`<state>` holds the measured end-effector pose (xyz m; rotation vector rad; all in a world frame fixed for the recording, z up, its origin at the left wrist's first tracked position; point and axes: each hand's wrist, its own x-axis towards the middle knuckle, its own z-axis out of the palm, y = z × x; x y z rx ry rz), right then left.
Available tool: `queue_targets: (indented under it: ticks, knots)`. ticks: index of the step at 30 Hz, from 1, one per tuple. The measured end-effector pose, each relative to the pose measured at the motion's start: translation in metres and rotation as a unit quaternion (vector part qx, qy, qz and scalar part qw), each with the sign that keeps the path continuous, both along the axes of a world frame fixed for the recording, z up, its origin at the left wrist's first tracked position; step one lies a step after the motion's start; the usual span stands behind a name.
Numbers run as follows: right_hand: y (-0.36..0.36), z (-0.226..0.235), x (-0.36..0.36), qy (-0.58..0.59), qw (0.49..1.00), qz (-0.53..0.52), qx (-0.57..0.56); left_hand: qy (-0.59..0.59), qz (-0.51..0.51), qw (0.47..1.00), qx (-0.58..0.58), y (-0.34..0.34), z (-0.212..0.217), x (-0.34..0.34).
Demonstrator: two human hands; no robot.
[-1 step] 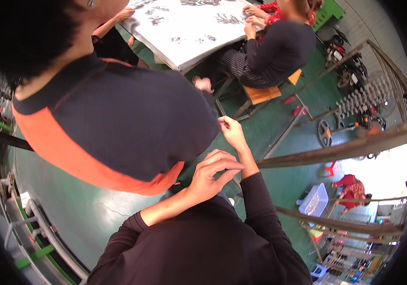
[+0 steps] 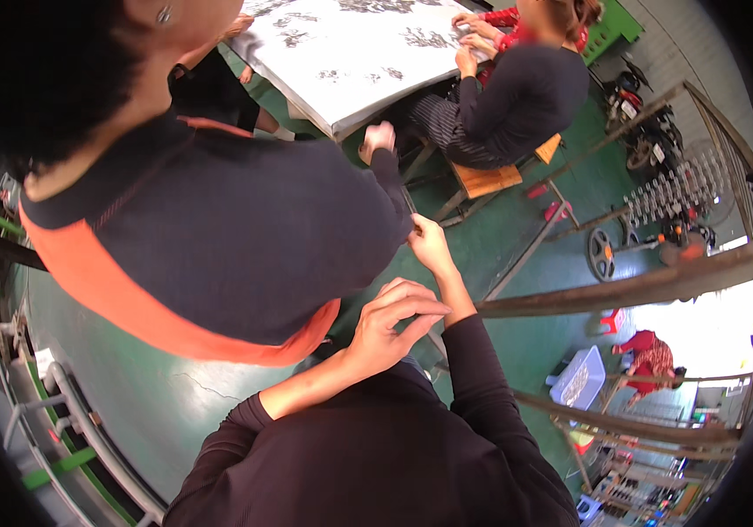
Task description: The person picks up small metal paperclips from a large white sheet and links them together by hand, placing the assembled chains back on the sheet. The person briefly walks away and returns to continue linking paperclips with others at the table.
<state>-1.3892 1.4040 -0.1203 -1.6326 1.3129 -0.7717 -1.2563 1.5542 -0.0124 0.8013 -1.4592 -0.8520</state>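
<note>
Right hand pinched shut on dark shirt hem of co-worker in front. Left hand below hem, fingers curled, holding nothing. No shift between frames; grip unchanged.

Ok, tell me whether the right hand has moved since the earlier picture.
No. The right hand lies at the same spot below and left of the wooden stool, by the other person's sleeve.
</note>
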Motion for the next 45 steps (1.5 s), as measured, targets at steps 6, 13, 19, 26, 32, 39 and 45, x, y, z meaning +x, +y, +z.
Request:
queue_targets:
  ticks: [6,13,19,26,32,39,45]
  knots:
    - [-0.076,-0.068,-0.006,0.008,0.994,0.056,0.094,-0.031,0.058,0.998,-0.007,-0.033,-0.001,-0.017]
    - [-0.090,-0.159,-0.014,0.090,0.961,0.088,0.247,-0.057,0.120,0.991,-0.010,-0.045,-0.005,-0.025]
    - [-0.090,-0.179,-0.009,0.172,0.937,0.087,0.290,-0.075,0.150,0.986,0.019,-0.041,-0.005,-0.010]
    - [-0.120,-0.199,0.005,0.232,0.921,0.124,0.286,-0.029,0.222,0.974,0.038,-0.056,-0.011,0.025]
    - [-0.197,-0.243,0.000,0.255,0.897,0.108,0.345,-0.055,0.314,0.947,0.037,-0.121,-0.023,0.060]
    - [-0.327,-0.243,0.002,0.212,0.919,0.142,0.302,-0.057,0.369,0.927,0.035,-0.251,-0.023,0.104]
    - [-0.432,-0.122,0.038,0.063,0.972,0.170,0.153,-0.003,0.372,0.928,0.013,-0.380,-0.012,0.144]
